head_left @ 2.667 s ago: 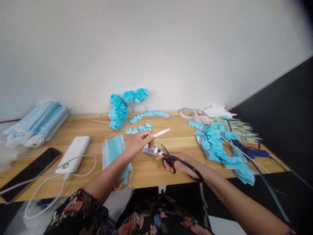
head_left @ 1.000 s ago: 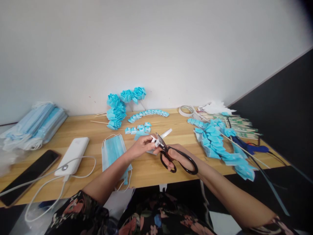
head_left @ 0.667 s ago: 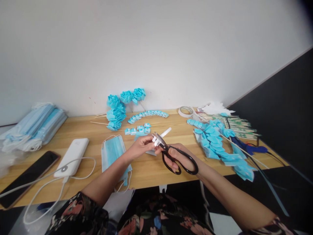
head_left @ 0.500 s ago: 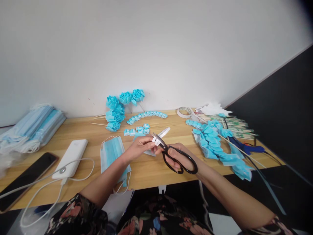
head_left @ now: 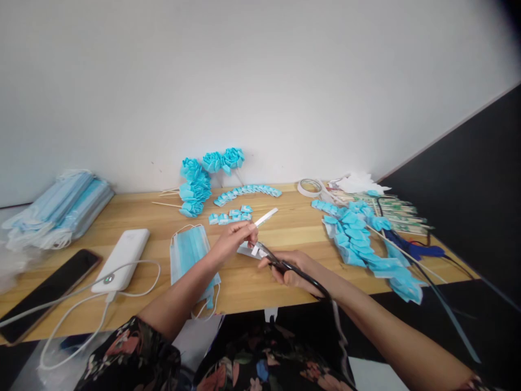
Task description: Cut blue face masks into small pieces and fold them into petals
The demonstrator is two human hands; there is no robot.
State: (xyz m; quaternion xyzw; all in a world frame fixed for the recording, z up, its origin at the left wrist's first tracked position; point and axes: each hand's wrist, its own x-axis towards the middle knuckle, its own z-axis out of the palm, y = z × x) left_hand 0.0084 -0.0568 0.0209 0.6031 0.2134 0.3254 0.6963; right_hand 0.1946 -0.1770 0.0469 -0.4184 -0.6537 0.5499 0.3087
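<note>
A narrow white strip (head_left: 266, 218), likely tape, is pinched in my left hand (head_left: 234, 239) and sticks up to the right. My right hand (head_left: 293, 267) grips black-handled scissors (head_left: 268, 253), their blades pointing left just below my left fingertips. A small white bit (head_left: 255, 250) shows at the blade tips; whether it sticks to them I cannot tell. Under the hands lies a pale flat piece (head_left: 244, 249), partly hidden. Small blue folded pieces (head_left: 223, 219) sit just beyond my left hand, and a blue face mask (head_left: 191, 252) lies beside my left forearm.
Blue flowers on sticks (head_left: 193, 187) and an arc of folded pieces (head_left: 248, 190) lie at the back. A tape roll (head_left: 309, 188), blue petal strips (head_left: 350, 231) and a blue glue gun (head_left: 419, 250) are right. Stacked masks (head_left: 67, 203), a power bank (head_left: 122, 258) and a phone (head_left: 49, 293) are left.
The scissors have turned more edge-on and dropped slightly away from the strip. My left fingers have moved a little left and up with the strip. The view has shifted slightly.
</note>
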